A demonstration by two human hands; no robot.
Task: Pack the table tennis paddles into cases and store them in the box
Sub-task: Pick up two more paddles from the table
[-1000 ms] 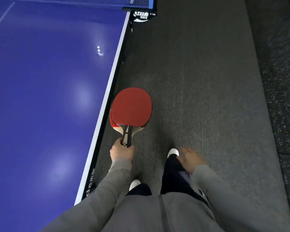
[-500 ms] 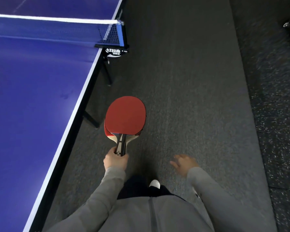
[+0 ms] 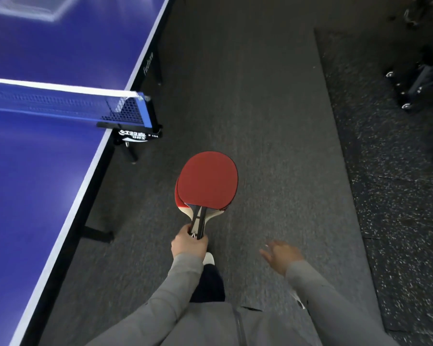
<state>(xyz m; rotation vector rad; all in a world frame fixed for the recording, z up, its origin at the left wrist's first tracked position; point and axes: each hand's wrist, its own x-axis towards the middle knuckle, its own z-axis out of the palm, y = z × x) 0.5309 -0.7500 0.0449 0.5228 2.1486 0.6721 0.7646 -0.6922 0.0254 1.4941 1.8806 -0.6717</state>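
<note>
Two red table tennis paddles (image 3: pixel 206 179) are stacked face to face, and my left hand (image 3: pixel 189 242) grips both handles together. The blades point away from me over the dark floor, right of the blue table. My right hand (image 3: pixel 281 255) hangs beside me with its fingers apart and nothing in it. A pale, blurred flat object (image 3: pixel 28 8) lies on the far half of the table; I cannot tell what it is. No box or paddle case is recognisable.
The blue table tennis table (image 3: pixel 48 171) runs along my left, its net (image 3: pixel 60 103) and net clamp (image 3: pixel 135 134) jutting over the edge. Table legs (image 3: pixel 95 233) stand underneath. Dark wheeled bags or chairs (image 3: pixel 420 88) sit at the far right on speckled flooring.
The view has advanced along the table's side: the net post has come closer and the far half of the table has appeared. My left hand still carries the paddles.
</note>
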